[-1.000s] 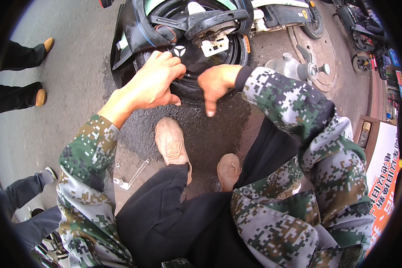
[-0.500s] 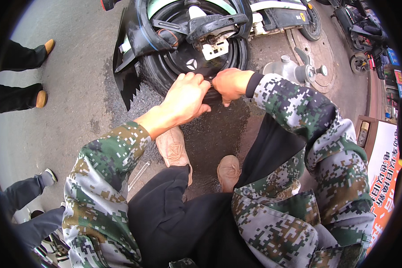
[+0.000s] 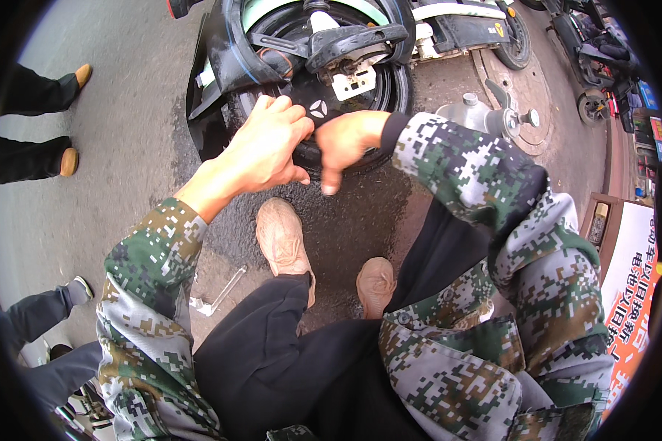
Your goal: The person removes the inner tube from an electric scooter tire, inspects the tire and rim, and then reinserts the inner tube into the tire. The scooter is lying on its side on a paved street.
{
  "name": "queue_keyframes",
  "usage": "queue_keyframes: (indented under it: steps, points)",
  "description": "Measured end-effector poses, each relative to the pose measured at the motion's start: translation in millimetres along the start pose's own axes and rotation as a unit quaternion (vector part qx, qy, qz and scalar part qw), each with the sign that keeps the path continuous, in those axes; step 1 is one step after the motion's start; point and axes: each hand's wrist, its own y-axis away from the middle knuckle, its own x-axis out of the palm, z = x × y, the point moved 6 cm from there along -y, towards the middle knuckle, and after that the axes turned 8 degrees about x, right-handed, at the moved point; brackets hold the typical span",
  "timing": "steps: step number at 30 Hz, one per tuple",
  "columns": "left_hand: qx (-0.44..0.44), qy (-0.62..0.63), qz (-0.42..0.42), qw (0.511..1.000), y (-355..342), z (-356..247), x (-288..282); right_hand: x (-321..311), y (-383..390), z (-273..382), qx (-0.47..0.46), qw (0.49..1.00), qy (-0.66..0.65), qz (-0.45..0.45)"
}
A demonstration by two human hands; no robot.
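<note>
A wheel (image 3: 301,99) with a black disc hub lies at the top centre, on a scooter tipped on its side. Its black tyre (image 3: 310,156) curves along the near edge. My left hand (image 3: 265,147) is closed at the near left of that edge, fingers curled over the tyre, thumb apart. Just right of it, almost touching, my right hand (image 3: 349,140) is closed at the tyre too, thumb pointing down and slightly blurred. The fingertips of both hands are partly hidden. Across the wheel lies a black fork part with a white bracket (image 3: 354,82).
A shiny metal canister (image 3: 467,114) stands right of the wheel, by a round manhole cover (image 3: 533,132). A slim metal rod (image 3: 229,287) lies near my left shoe (image 3: 281,235). Other people's legs (image 3: 37,158) are at the left. A printed sign board (image 3: 629,287) stands right.
Both hands have shifted left along the wheel's near edge, and my left hand has risen slightly. The wheel's hub emblem has turned slightly. More of the rod shows.
</note>
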Motion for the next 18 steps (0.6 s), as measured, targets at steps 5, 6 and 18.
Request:
queue_keyframes:
  steps: [5,6,18]
  points:
    - [-0.002,0.010,0.002,1.000,1,3,1,0,-9,7,-0.073,0.990,-0.093,-0.070]
    - [-0.004,0.005,0.006,1.000,1,3,3,4,-13,4,-0.048,0.994,-0.088,-0.040]
    - [-0.011,0.003,-0.009,1.000,2,-4,11,5,16,-14,0.014,0.993,0.109,0.029]
